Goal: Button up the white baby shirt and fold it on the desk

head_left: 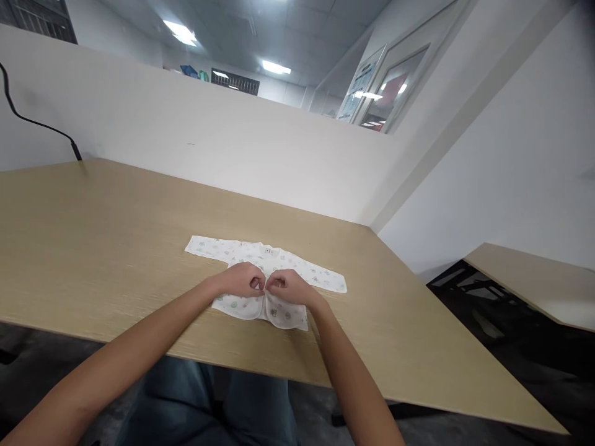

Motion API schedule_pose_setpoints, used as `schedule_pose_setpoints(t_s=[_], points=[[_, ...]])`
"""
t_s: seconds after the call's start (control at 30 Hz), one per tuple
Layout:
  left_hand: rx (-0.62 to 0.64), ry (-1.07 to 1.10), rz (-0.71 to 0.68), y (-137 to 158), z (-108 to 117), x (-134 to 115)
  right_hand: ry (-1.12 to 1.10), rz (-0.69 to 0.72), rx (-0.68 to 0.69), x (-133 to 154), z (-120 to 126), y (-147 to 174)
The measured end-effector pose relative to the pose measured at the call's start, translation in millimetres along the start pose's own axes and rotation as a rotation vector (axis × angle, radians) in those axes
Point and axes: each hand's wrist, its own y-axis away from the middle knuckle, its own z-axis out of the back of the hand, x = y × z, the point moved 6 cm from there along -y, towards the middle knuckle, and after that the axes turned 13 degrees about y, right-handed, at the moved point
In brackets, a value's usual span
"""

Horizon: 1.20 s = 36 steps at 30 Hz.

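A small white baby shirt [288,263] with a faint printed pattern lies on the table, its sleeves spread out to both sides. Its neckline faces away from me and the hem is toward me. My left hand [244,280] pinches the left front edge near the middle of the opening. Close beside it, my right hand [286,285] pinches the right front edge. The two front edges meet between my fingertips and bulge up slightly below them. Whatever fastening lies between the fingers is too small to make out.
The wooden table [116,248] runs up to a white partition [232,142] at the back. A black cable [41,127] hangs down at the far left. Another table [534,279] stands off to the right, beyond a white wall.
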Motion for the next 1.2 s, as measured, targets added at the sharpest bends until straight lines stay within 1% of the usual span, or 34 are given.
schedule_pose_setpoints(t_s=[0.1, 0.27, 0.6, 0.77, 0.97, 1.2], points=[[0.005, 0.018, -0.002, -0.1, -0.3, 0.2, 0.001, 0.004, 0.011, -0.6, 1.1, 1.0], [0.004, 0.015, 0.004, -2.0, -2.0, 3.2, 0.039, 0.031, -0.020, 3.1, 1.4, 0.0], [0.010, 0.041, 0.060, -2.3, -0.9, 2.1, 0.059, -0.028, -0.034, 3.7, -0.9, -1.1], [-0.004, 0.071, 0.045, -2.1, -0.5, 2.6, 0.045, -0.055, -0.023, 4.9, -2.4, -0.3], [0.010, 0.121, 0.037, -2.1, -2.5, 5.8, 0.033, -0.050, -0.025, -2.0, -7.9, -2.1], [0.006, 0.134, 0.028, -1.7, -3.2, 2.5, 0.124, -0.042, -0.052, -0.9, -13.9, -4.0]])
